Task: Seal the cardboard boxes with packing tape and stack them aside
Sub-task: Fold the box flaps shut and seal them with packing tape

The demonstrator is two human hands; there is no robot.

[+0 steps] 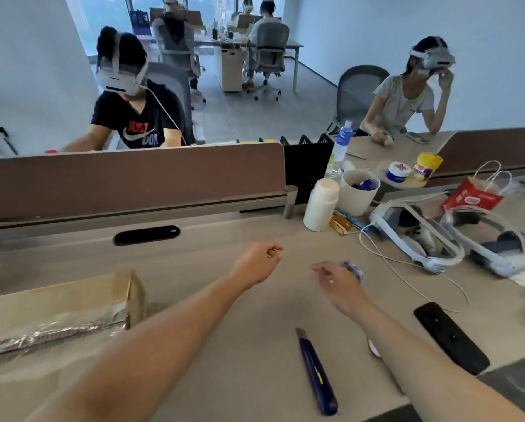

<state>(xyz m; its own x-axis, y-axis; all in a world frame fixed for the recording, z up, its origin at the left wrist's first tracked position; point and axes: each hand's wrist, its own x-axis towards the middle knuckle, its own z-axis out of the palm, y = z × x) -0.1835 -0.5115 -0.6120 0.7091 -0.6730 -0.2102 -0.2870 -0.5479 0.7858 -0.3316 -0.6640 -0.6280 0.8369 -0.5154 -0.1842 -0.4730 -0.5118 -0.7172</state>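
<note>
Box (57, 309), where does it lie from the hands?

— To the left and nearer than both of them, on the desk (194, 254). Its long axis runs left to right, and a shiny tape strip (57, 332) follows this axis on the top.

Which hand is closer to it?

— The left hand (256, 263). Its fingers are curled, thumb against forefinger; if it pinches something, I cannot tell. The right hand (337, 281) grasps a small blue-white thing (353, 269), blurred, maybe the tape roll.

And for cutting?

— The cutter (317, 373) lies near, between the two forearms, its long axis going near to far, closer to the right arm. I think the right hand should reach back for it.

What about the room?

— The desk is pale and smooth. At the far right are headsets (419, 236), a white bottle (320, 205) and a cup (358, 196). Behind the divider (133, 178) other people sit.
</note>
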